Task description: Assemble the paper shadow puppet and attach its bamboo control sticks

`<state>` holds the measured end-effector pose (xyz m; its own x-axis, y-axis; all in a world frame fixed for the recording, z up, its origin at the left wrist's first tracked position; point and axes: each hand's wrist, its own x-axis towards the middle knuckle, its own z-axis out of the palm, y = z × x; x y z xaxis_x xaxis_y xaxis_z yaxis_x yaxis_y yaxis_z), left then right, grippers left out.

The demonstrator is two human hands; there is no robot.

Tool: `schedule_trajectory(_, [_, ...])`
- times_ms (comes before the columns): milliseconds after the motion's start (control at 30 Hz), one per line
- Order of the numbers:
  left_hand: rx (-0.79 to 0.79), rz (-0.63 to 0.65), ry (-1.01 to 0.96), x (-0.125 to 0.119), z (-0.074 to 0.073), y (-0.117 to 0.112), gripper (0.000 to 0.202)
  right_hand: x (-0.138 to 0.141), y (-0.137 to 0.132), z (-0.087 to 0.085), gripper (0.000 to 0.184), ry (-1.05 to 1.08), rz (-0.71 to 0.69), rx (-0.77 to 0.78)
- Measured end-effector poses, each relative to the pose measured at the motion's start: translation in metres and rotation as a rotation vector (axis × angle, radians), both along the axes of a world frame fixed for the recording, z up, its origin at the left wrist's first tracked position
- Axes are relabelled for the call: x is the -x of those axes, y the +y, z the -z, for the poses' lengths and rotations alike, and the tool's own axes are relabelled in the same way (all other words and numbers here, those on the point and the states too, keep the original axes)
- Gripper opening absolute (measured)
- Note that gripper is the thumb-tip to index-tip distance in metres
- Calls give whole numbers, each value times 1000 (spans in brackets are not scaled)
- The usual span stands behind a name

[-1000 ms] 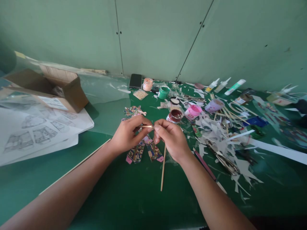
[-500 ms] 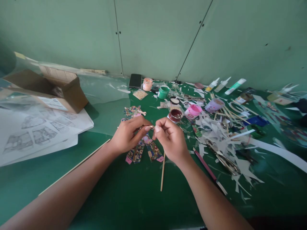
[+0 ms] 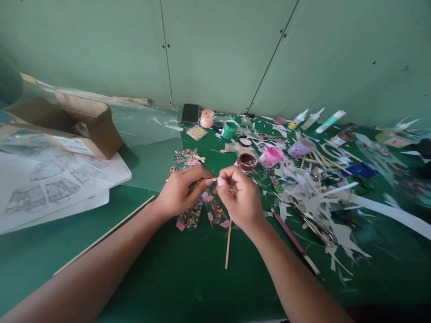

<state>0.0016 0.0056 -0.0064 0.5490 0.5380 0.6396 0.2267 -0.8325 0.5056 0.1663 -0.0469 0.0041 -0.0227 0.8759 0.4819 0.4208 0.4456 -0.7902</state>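
Note:
Fingertip to fingertip, my left hand (image 3: 185,188) and my right hand (image 3: 239,195) meet above the middle of the green table. Both are closed in a pinch around something very small between them, too tiny to name. Beneath them lie patterned paper puppet pieces (image 3: 217,214) with pink ends, partly covered by my hands. More of the colourful cut-out (image 3: 188,156) shows just beyond my left hand. A thin wooden stick (image 3: 228,244) lies below my right hand, its upper end hidden. Just past my right fingers stands an open jar of dark red paint (image 3: 246,161).
Pink (image 3: 271,156), green (image 3: 230,129) and peach (image 3: 207,118) paint jars stand farther back. White paper scraps (image 3: 299,179), pliers (image 3: 313,222) and a craft knife (image 3: 292,237) lie to the right. A cardboard box (image 3: 101,134), printed sheets (image 3: 67,179) and a long stick (image 3: 107,233) are left.
My hands stay pinched together at almost the same spot, with only a slight shift of the fingers. Everything else on the table looks unmoved.

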Motion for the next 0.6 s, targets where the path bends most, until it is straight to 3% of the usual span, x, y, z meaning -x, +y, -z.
schedule_trajectory(300, [-22,-28,-73,-3,-4,1,10,-3,3,3,8,-77,32,-53])
schedule_trajectory(600, [-39,-48,24,0,-4,3,16,-5,4,4,9,-103,40,-73])
